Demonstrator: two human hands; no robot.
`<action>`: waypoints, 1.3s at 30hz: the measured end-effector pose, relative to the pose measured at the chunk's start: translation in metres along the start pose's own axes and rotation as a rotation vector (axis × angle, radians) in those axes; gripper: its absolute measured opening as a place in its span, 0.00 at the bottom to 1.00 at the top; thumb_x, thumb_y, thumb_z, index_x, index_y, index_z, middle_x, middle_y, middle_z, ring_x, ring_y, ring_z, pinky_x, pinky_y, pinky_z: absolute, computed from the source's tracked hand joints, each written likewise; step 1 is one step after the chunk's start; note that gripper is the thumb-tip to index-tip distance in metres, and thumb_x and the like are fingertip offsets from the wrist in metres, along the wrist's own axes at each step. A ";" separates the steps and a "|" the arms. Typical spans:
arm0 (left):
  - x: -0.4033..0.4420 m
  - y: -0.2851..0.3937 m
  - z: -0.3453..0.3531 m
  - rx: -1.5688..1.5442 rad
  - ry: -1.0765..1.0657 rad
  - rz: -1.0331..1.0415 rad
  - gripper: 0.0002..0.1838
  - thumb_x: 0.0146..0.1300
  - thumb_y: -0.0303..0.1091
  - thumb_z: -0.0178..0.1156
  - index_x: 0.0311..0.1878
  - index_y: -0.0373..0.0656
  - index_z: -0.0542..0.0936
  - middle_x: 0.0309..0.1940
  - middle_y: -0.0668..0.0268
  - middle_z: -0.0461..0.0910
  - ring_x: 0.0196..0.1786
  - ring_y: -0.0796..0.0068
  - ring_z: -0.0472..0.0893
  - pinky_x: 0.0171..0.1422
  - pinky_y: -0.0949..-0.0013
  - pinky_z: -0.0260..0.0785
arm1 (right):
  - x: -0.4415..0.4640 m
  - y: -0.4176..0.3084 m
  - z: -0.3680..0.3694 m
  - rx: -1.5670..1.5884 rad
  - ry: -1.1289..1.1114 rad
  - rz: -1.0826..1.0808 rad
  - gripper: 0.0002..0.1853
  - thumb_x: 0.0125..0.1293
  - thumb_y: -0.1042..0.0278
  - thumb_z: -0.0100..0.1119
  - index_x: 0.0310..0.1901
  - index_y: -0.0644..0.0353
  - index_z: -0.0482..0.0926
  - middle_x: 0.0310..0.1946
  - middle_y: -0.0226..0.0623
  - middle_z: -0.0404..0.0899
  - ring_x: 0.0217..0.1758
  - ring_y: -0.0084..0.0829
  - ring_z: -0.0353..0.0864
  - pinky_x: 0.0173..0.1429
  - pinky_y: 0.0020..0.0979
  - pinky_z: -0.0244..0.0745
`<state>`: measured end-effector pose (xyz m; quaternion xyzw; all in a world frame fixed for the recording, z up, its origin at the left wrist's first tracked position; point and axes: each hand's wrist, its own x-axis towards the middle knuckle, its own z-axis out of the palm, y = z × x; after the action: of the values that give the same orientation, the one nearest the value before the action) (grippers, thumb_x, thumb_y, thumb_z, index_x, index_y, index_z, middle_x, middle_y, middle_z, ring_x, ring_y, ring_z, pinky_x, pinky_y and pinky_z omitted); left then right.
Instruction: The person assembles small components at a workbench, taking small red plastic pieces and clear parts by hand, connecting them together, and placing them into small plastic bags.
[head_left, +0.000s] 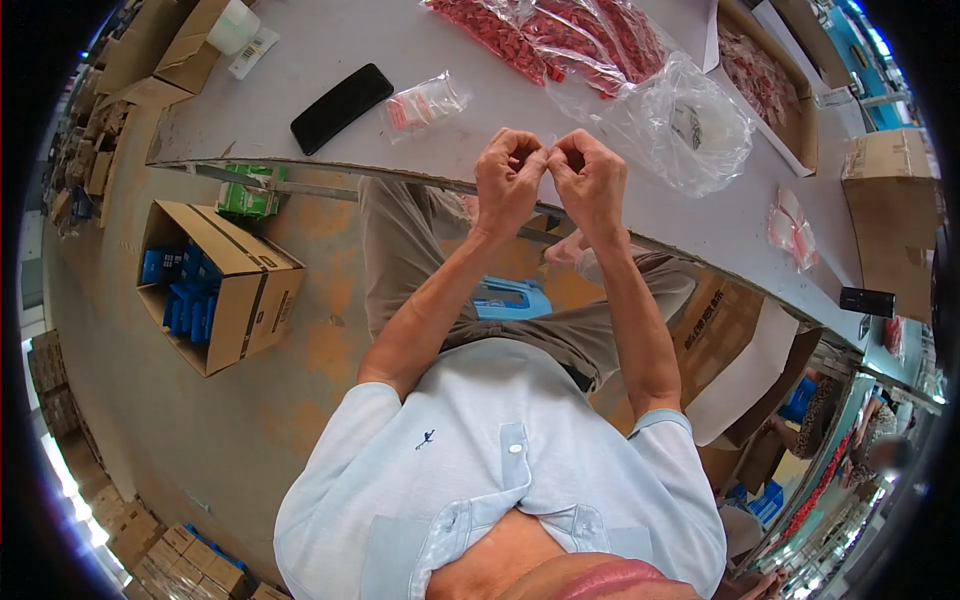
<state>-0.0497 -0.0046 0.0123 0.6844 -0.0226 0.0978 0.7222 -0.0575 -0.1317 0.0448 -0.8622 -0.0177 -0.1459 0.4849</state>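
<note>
Fingers on left hand and right hand look pinched tight, on what I cannot tell, beside the clear bag on the table, which the right hand might bump away.

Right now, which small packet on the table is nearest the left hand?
The clear packet beside the black phone; another packet lies farther, beyond the right hand.

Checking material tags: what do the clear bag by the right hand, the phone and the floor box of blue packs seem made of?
Bag: probably thin plastic film, clear and glossy, with wrinkles and bright glints.
Phone: likely glass-faced, flat, smooth and black; its frame is unclear.
Box: apparently cardboard, brown and matte, with dark-printed sides.
</note>
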 end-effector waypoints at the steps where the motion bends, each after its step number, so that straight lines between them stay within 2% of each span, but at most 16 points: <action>1: 0.001 -0.001 0.001 -0.061 0.017 -0.062 0.02 0.64 0.24 0.68 0.38 0.37 0.84 0.33 0.68 0.81 0.31 0.81 0.77 0.37 0.74 0.71 | 0.000 0.000 -0.001 -0.017 0.027 -0.034 0.05 0.65 0.72 0.67 0.36 0.65 0.84 0.22 0.34 0.82 0.26 0.20 0.80 0.31 0.29 0.75; 3: 0.003 0.003 -0.001 -0.068 -0.002 -0.085 0.02 0.64 0.25 0.68 0.38 0.37 0.84 0.33 0.68 0.82 0.32 0.82 0.78 0.37 0.74 0.71 | 0.000 -0.004 -0.003 -0.034 0.053 -0.073 0.05 0.66 0.72 0.68 0.36 0.65 0.84 0.22 0.34 0.82 0.25 0.19 0.80 0.31 0.28 0.75; 5: 0.005 0.010 -0.004 -0.077 -0.027 -0.111 0.02 0.64 0.25 0.68 0.38 0.37 0.84 0.32 0.68 0.83 0.32 0.82 0.79 0.37 0.74 0.72 | -0.002 -0.009 -0.010 0.088 -0.004 0.097 0.05 0.67 0.72 0.68 0.37 0.65 0.85 0.23 0.35 0.83 0.26 0.20 0.80 0.32 0.27 0.75; 8: 0.007 0.022 -0.014 0.069 -0.168 -0.094 0.03 0.64 0.25 0.68 0.39 0.36 0.85 0.32 0.66 0.85 0.32 0.80 0.82 0.38 0.72 0.75 | -0.004 -0.004 -0.015 0.117 -0.080 0.149 0.06 0.69 0.72 0.67 0.38 0.66 0.86 0.24 0.36 0.84 0.26 0.20 0.80 0.32 0.27 0.75; 11: 0.012 0.024 -0.020 0.193 -0.255 0.065 0.06 0.66 0.27 0.71 0.42 0.36 0.85 0.33 0.67 0.85 0.35 0.82 0.81 0.38 0.75 0.75 | -0.005 -0.002 -0.017 0.083 -0.102 0.134 0.06 0.69 0.72 0.67 0.40 0.66 0.86 0.24 0.36 0.84 0.26 0.20 0.80 0.33 0.27 0.75; 13: 0.014 0.021 -0.023 0.308 -0.295 0.233 0.06 0.67 0.27 0.69 0.43 0.35 0.86 0.33 0.62 0.86 0.36 0.76 0.84 0.38 0.70 0.76 | -0.006 -0.001 -0.017 0.092 -0.107 0.118 0.06 0.69 0.72 0.66 0.40 0.66 0.86 0.24 0.36 0.84 0.26 0.21 0.80 0.33 0.27 0.76; 18: 0.012 0.023 -0.022 0.359 -0.284 0.254 0.06 0.70 0.27 0.64 0.42 0.33 0.83 0.34 0.58 0.84 0.34 0.71 0.83 0.40 0.66 0.77 | -0.007 -0.007 -0.018 0.105 -0.143 0.073 0.06 0.72 0.74 0.62 0.41 0.67 0.86 0.26 0.30 0.83 0.27 0.16 0.79 0.32 0.23 0.75; 20: 0.011 0.018 -0.021 0.375 -0.282 0.244 0.06 0.71 0.27 0.62 0.42 0.32 0.82 0.34 0.57 0.84 0.34 0.70 0.83 0.40 0.65 0.77 | -0.007 -0.007 -0.018 0.074 -0.134 0.077 0.06 0.68 0.71 0.66 0.40 0.66 0.86 0.25 0.39 0.85 0.27 0.23 0.82 0.35 0.29 0.77; 24: 0.009 0.009 -0.020 0.345 -0.304 0.258 0.07 0.72 0.28 0.60 0.43 0.32 0.81 0.34 0.56 0.83 0.34 0.70 0.82 0.40 0.64 0.77 | -0.007 -0.004 -0.017 -0.021 -0.106 0.053 0.06 0.66 0.70 0.66 0.37 0.64 0.85 0.27 0.41 0.86 0.28 0.30 0.85 0.36 0.33 0.79; 26: 0.008 0.008 -0.019 0.326 -0.314 0.230 0.07 0.72 0.28 0.60 0.43 0.32 0.80 0.34 0.56 0.83 0.34 0.70 0.82 0.40 0.64 0.76 | -0.007 -0.005 -0.017 -0.162 -0.073 -0.026 0.05 0.63 0.70 0.67 0.35 0.63 0.84 0.29 0.43 0.86 0.30 0.39 0.86 0.38 0.39 0.79; 29: 0.009 0.008 -0.017 0.328 -0.308 0.199 0.06 0.72 0.27 0.60 0.43 0.33 0.79 0.36 0.54 0.82 0.36 0.64 0.83 0.41 0.61 0.77 | -0.006 -0.007 -0.019 -0.286 -0.063 -0.081 0.05 0.62 0.69 0.66 0.34 0.61 0.83 0.30 0.44 0.86 0.32 0.45 0.87 0.39 0.43 0.79; 31: 0.013 0.008 -0.016 0.501 -0.310 0.403 0.05 0.70 0.27 0.61 0.43 0.34 0.78 0.38 0.52 0.80 0.38 0.54 0.83 0.43 0.57 0.77 | -0.007 -0.002 -0.018 -0.314 -0.057 -0.103 0.05 0.62 0.69 0.66 0.34 0.61 0.83 0.30 0.44 0.86 0.32 0.45 0.87 0.39 0.43 0.79; 33: 0.016 0.004 -0.016 0.555 -0.319 0.451 0.05 0.70 0.26 0.61 0.43 0.34 0.78 0.38 0.52 0.80 0.39 0.50 0.82 0.44 0.55 0.77 | -0.006 0.004 -0.015 -0.340 -0.050 -0.130 0.05 0.62 0.69 0.66 0.34 0.60 0.84 0.30 0.44 0.86 0.32 0.45 0.87 0.39 0.43 0.79; 34: 0.016 0.002 -0.016 0.608 -0.330 0.495 0.05 0.69 0.26 0.61 0.43 0.35 0.77 0.38 0.51 0.79 0.41 0.47 0.82 0.45 0.53 0.77 | -0.007 0.009 -0.013 -0.278 -0.046 -0.096 0.06 0.63 0.69 0.66 0.35 0.62 0.83 0.28 0.44 0.85 0.29 0.41 0.86 0.38 0.40 0.79; 38: 0.015 0.000 -0.014 0.660 -0.320 0.527 0.04 0.69 0.25 0.60 0.43 0.36 0.77 0.39 0.51 0.79 0.40 0.45 0.82 0.44 0.52 0.77 | -0.007 0.015 -0.010 -0.230 -0.040 -0.063 0.07 0.66 0.69 0.65 0.36 0.65 0.84 0.25 0.41 0.85 0.24 0.30 0.84 0.35 0.33 0.78; 39: 0.015 0.000 -0.015 0.620 -0.274 0.512 0.04 0.70 0.26 0.61 0.43 0.35 0.78 0.37 0.53 0.80 0.37 0.50 0.83 0.42 0.54 0.77 | -0.007 0.014 -0.011 -0.229 -0.038 -0.062 0.07 0.66 0.69 0.65 0.36 0.65 0.84 0.25 0.41 0.85 0.24 0.30 0.84 0.35 0.33 0.78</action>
<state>-0.0365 0.0116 0.0140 0.8481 -0.2571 0.1844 0.4250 -0.0644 -0.1473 0.0361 -0.9135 -0.0367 -0.1453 0.3781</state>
